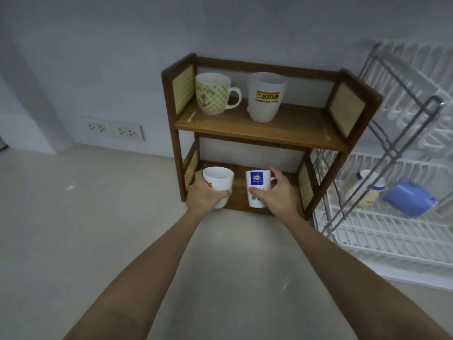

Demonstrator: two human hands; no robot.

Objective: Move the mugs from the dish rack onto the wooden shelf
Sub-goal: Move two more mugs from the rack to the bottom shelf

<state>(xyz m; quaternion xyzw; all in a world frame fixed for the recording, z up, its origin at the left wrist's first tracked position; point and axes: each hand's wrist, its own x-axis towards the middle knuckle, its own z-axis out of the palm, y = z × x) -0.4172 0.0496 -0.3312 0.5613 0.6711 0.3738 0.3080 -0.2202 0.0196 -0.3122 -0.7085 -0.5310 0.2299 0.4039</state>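
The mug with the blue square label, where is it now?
In the head view, the blue-label mug stands on the wooden shelf's bottom level, held by the right hand, right of the white mug.

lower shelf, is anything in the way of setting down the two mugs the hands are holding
Nothing visible. The left hand holds a white mug and the right hand a blue-label mug at the lower shelf of the wooden shelf; no other item shows there.
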